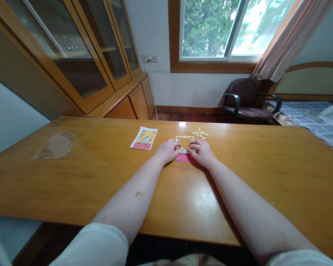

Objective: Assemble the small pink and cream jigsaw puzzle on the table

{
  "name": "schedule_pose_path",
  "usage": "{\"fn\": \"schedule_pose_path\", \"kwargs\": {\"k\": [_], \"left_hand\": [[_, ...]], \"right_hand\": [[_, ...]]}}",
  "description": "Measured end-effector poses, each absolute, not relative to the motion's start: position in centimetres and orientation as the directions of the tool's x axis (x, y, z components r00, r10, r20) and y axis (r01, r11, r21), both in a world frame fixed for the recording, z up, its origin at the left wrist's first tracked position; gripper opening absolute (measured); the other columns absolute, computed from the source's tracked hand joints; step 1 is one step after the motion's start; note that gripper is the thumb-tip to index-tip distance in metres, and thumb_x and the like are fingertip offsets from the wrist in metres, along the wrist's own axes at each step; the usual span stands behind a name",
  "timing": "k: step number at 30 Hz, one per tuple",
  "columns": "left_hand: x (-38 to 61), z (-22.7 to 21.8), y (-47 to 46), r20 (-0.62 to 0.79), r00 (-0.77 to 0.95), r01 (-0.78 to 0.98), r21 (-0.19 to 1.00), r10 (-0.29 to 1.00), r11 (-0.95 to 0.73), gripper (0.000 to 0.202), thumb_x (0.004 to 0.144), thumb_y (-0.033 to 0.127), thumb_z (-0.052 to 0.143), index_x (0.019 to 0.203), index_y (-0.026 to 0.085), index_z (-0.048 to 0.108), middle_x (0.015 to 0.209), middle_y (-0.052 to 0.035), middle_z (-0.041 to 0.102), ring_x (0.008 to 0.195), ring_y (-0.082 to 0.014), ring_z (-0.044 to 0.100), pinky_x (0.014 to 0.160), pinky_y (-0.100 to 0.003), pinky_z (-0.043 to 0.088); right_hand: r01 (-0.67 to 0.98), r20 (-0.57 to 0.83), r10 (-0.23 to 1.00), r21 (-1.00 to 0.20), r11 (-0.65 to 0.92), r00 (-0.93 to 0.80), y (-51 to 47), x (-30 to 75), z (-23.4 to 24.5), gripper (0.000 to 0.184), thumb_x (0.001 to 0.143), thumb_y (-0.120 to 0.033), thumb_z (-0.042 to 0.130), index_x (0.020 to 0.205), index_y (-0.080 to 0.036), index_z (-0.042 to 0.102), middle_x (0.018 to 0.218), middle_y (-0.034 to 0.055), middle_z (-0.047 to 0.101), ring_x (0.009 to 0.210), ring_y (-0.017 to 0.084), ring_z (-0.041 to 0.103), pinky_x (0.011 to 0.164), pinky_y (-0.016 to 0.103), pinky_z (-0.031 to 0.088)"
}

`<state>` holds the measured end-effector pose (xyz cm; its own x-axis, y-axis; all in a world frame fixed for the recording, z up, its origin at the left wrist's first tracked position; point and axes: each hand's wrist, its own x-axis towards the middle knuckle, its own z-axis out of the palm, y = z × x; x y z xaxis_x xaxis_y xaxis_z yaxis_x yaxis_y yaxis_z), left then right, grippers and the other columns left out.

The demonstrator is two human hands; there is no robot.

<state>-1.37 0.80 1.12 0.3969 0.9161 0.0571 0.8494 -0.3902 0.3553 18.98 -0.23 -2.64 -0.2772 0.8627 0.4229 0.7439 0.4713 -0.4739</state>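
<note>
A small, partly built jigsaw puzzle (184, 139) with a yellow frame and a red bottom lies on the wooden table (100, 173). My left hand (168, 150) rests on its left edge, fingers curled and pressed onto the pieces. My right hand (201, 152) lies on its right side, fingers bent and pinching at a piece in the middle; what they hold is too small to name. A heap of loose puzzle pieces (200, 133) sits just beyond the puzzle, to the right. A picture card (144, 138) showing the same design lies to the left.
A clear plastic bag (55, 145) lies at the table's left. Wooden cabinets with glass doors (80, 55) stand along the left wall. A dark armchair (245, 99) stands under the window, and a bed (316, 118) is at the right.
</note>
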Motion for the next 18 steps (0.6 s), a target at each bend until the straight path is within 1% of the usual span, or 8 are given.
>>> {"fn": "schedule_pose_path", "kwargs": {"k": [4, 7, 13, 18], "left_hand": [[-1.38, 0.74, 0.77, 0.085, 0.492, 0.792, 0.370, 0.866, -0.486, 0.023, 0.087, 0.024, 0.053, 0.096, 0.026, 0.075, 0.109, -0.0042, 0.065, 0.097, -0.0191, 0.064, 0.088, -0.029, 0.050], [-1.39, 0.49, 0.79, 0.101, 0.519, 0.774, 0.366, 0.849, -0.517, 0.024, 0.087, 0.025, 0.053, 0.095, 0.027, 0.076, 0.108, -0.0041, 0.065, 0.097, -0.0193, 0.064, 0.089, -0.029, 0.050], [-1.35, 0.62, 0.68, 0.081, 0.528, 0.781, 0.343, 0.845, -0.521, 0.028, 0.089, 0.027, 0.051, 0.106, 0.027, 0.074, 0.111, -0.0051, 0.064, 0.098, -0.0192, 0.064, 0.092, -0.029, 0.050], [-1.26, 0.95, 0.48, 0.065, 0.497, 0.802, 0.348, 0.865, -0.486, 0.030, 0.089, 0.027, 0.050, 0.108, 0.026, 0.073, 0.117, -0.0064, 0.064, 0.101, -0.0204, 0.063, 0.093, -0.030, 0.050]], "right_hand": [[0.733, 0.409, 0.852, -0.460, 0.502, -0.327, -0.18, 19.05, -2.77, 0.018, 0.086, -0.032, 0.061, 0.079, -0.026, 0.077, 0.105, 0.0062, 0.070, 0.102, 0.024, 0.059, 0.100, 0.045, 0.040], [0.741, 0.399, 0.859, -0.458, 0.490, -0.322, -0.14, 19.03, -2.82, 0.018, 0.086, -0.033, 0.061, 0.080, -0.026, 0.077, 0.105, 0.0061, 0.070, 0.103, 0.024, 0.058, 0.099, 0.046, 0.040], [0.766, 0.378, 0.889, -0.480, 0.428, -0.260, 0.06, 19.04, -2.80, 0.019, 0.086, -0.032, 0.060, 0.079, -0.024, 0.076, 0.103, 0.0066, 0.071, 0.102, 0.024, 0.059, 0.098, 0.044, 0.042], [0.802, 0.373, 0.913, -0.489, 0.344, -0.164, 0.22, 19.14, -2.85, 0.022, 0.087, -0.029, 0.056, 0.080, -0.023, 0.076, 0.103, 0.0073, 0.071, 0.100, 0.024, 0.060, 0.097, 0.042, 0.042]]}}
